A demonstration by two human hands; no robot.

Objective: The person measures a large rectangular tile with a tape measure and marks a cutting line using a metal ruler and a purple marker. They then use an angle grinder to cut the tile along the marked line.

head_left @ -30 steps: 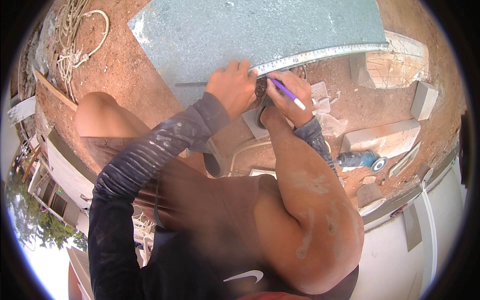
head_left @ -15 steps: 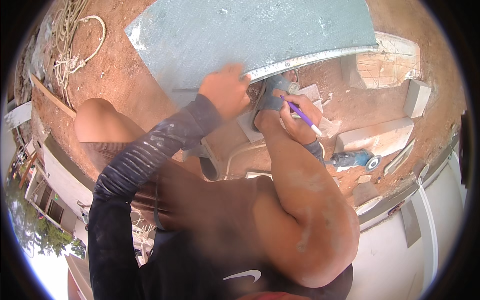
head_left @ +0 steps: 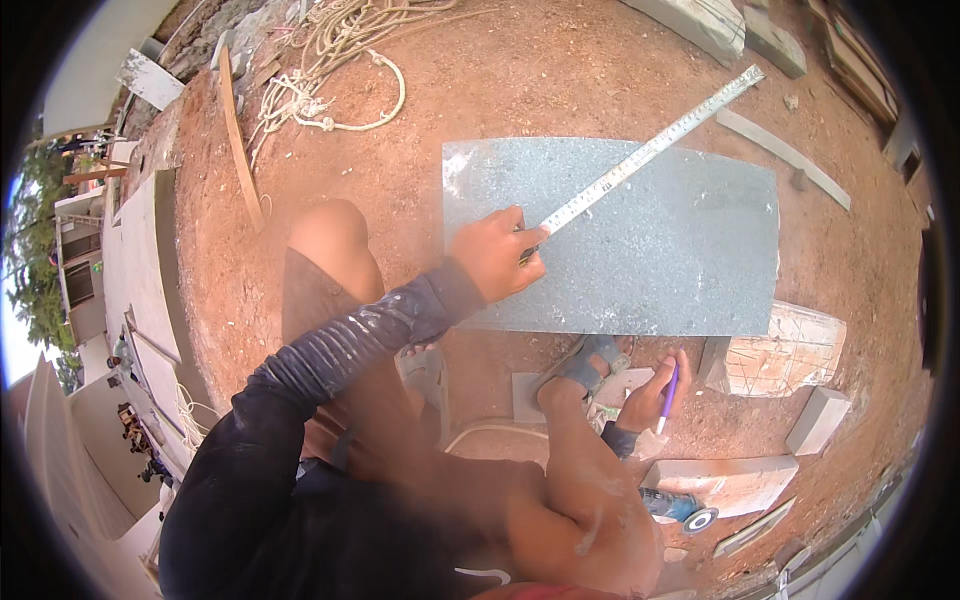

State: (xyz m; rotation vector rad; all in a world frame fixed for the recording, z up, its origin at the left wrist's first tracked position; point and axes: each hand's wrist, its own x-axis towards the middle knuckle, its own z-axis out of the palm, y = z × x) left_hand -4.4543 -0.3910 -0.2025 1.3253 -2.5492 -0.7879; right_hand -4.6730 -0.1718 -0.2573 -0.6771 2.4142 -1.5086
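Note:
A grey speckled stone slab [head_left: 650, 250] lies flat on red earth in front of me. My left hand [head_left: 495, 255] grips the near end of a long metal ruler [head_left: 650, 150] that runs diagonally up and right across the slab. My right hand [head_left: 655, 395] is low beside my sandalled foot [head_left: 580, 365], off the slab, with a purple pen [head_left: 667, 395] held in its fingers. My bare knees and dark sleeve fill the lower middle of the view.
A blue angle grinder [head_left: 680, 508] lies by my right leg. Cut stone blocks [head_left: 790, 350] and offcuts [head_left: 725, 480] sit at the right. A coil of rope [head_left: 340, 60] and a wooden plank [head_left: 240, 140] lie at the upper left. A white wall [head_left: 140, 290] borders the left.
The view has swung down so the whole slab shows. My left hand has slid the ruler onto the slab diagonally. My right hand with the pen dropped from the slab edge toward my foot.

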